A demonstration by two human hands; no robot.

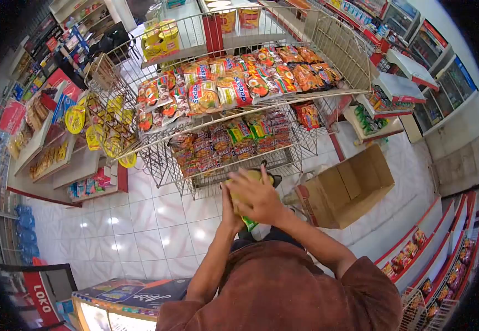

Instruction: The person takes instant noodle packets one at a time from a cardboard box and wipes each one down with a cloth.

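My left hand point(230, 212) is at the left side of a green and yellow packet point(250, 223), holding it in front of my body. Its fingers are partly hidden. Over the packet lies my right hand point(257, 199), fingers stretched out and smeared by motion. Just beyond my hands is the lower shelf of a wire rack point(200, 194), holding brown packets point(198, 157) and a few green packets point(258, 129). On the upper level are rows of noodle packets point(203, 96) in red, white and orange.
A cardboard box point(327, 207) with its top open stands on the floor to the right. Yellow snack packs point(75, 118) hang at the left of the rack. Red-edged shelves point(410, 237) are at the lower right. A lit freezer point(123, 300) stands at the lower left.
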